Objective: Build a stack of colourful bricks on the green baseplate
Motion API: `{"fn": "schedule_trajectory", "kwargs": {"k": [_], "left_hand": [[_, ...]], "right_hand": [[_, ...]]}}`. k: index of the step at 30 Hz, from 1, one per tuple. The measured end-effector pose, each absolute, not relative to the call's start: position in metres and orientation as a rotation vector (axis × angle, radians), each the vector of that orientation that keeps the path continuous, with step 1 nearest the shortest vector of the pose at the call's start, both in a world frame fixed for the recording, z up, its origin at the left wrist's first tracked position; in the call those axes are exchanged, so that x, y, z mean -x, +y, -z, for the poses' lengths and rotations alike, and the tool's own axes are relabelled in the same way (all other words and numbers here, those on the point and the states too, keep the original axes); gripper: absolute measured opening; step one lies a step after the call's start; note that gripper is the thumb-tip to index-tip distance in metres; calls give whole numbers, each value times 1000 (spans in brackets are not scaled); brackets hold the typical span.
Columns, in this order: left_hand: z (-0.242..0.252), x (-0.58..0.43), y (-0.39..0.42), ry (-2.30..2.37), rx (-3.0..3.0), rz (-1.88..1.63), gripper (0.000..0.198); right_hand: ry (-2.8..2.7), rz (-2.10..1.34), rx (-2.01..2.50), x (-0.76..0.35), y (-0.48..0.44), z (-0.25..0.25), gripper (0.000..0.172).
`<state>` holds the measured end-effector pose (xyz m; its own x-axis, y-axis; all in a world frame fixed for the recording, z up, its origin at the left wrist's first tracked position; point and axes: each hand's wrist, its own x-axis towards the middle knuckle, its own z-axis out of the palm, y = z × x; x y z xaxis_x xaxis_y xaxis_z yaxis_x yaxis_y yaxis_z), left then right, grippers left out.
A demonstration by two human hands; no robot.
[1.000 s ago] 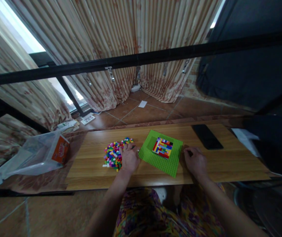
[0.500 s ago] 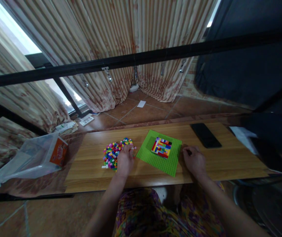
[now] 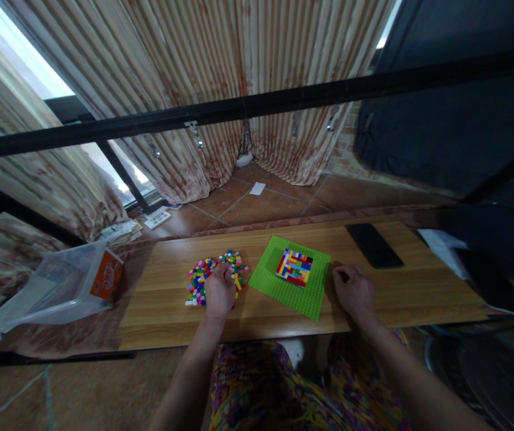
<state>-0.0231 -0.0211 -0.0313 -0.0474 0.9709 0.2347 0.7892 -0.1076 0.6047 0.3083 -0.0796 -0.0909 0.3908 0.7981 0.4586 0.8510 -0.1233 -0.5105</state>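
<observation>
My left hand [image 3: 220, 290] is over the pile of small coloured toy bricks [image 3: 198, 276], its fingers bent together at the pile's far part. Whatever its fingertips may pinch is hidden or too small to name. On the green baseplate [image 3: 266, 272] sits a low square block [image 3: 295, 267] built of many-coloured bricks. Just right of that plate, my right hand [image 3: 354, 291] rests on the wooden board with thumb and forefinger curled together. I cannot make out anything between them.
A black phone [image 3: 374, 245] lies on the wooden board [image 3: 158, 323] at the right. Left of the board stands a clear plastic bin [image 3: 66, 281] with an orange label. A dark bar [image 3: 275, 103] crosses beyond the board, in front of the curtains [image 3: 194, 60].
My left hand has shifted a little to the left over the brick pile, uncovering bricks on its right side. The right hand has stayed in place.
</observation>
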Motion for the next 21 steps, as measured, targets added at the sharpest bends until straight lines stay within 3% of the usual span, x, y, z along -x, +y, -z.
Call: {"fn": "schedule_trajectory", "kwargs": {"k": [12,21], "left_hand": [[22,27,-17,2067,-1985,-617,28],[26,36,-12,1883,-1997,-948,23]], "right_hand": [[-1393,83,1915,-307,-79,90,31],[-1390,61,1921,-306,-80,89,31]]}}
